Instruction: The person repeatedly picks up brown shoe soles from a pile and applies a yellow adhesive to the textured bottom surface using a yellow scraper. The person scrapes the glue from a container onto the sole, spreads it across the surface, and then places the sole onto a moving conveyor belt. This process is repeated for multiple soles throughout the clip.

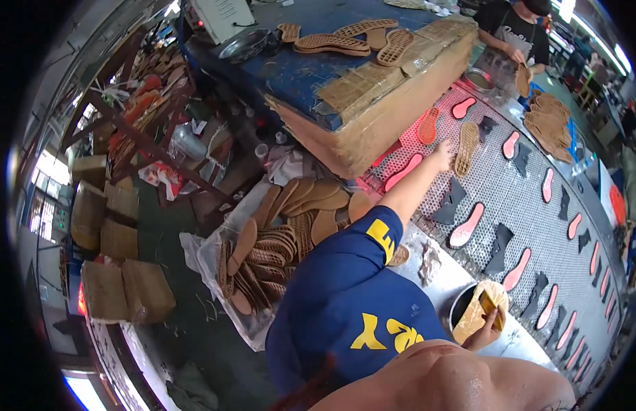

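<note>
My left hand (442,153) reaches out over the metal mesh belt (537,226) and grips the edge of a tan ridged shoe sole (466,147) lying on it. An orange sole (428,126) lies just beyond. My right hand (487,334) stays close to my body, shut on a yellow brush (490,303). The brush rests on another tan sole (472,319), which lies across a dark round pot (460,307) at the belt's near edge.
Pink insoles (466,230) and dark cut pieces (499,248) lie in rows along the belt. A cardboard-edged blue table (297,72) carries more soles. A plastic bag of tan soles (263,260) sits at my left. Another person (513,34) handles a sole at the far end.
</note>
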The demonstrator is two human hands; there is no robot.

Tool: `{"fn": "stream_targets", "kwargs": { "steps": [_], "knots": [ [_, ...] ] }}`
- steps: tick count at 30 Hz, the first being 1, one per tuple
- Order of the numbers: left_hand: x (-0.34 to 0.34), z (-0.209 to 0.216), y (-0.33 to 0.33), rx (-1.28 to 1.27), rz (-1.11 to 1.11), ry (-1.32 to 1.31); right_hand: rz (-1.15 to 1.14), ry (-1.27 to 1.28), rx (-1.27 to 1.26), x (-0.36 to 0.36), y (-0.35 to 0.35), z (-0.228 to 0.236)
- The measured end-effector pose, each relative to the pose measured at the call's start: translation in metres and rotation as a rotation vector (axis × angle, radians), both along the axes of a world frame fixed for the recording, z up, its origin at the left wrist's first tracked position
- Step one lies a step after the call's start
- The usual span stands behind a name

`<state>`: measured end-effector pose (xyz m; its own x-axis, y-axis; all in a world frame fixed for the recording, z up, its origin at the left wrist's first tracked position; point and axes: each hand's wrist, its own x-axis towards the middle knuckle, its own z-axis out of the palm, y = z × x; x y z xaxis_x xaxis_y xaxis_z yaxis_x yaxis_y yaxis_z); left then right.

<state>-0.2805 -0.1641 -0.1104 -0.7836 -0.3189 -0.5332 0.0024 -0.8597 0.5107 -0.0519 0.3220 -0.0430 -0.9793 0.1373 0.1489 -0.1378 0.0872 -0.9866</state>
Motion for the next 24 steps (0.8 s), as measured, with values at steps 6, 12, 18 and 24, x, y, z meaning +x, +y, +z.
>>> {"fn": "stream_targets", "kwargs": {
  "steps": [6,12,18,24],
  "knots": [
    [0.192,-0.107,0.045,-1.592,-0.576,-0.655,0.111,-0.104,0.054,-0.002,-0.015,-0.016],
    [0.382,-0.087,0.098,-1.993,-0.964,-0.371,0.059,-0.111,0.15,-0.009,0.012,-0.043],
    [0.386,-0.065,0.101,-2.087,-1.1,-0.343,0.036,-0.077,0.225,-0.014,0.014,-0.052],
    [0.342,-0.022,0.099,-1.813,-0.877,-0.181,-0.028,-0.099,0.395,-0.002,0.048,-0.08]
  ]
}}
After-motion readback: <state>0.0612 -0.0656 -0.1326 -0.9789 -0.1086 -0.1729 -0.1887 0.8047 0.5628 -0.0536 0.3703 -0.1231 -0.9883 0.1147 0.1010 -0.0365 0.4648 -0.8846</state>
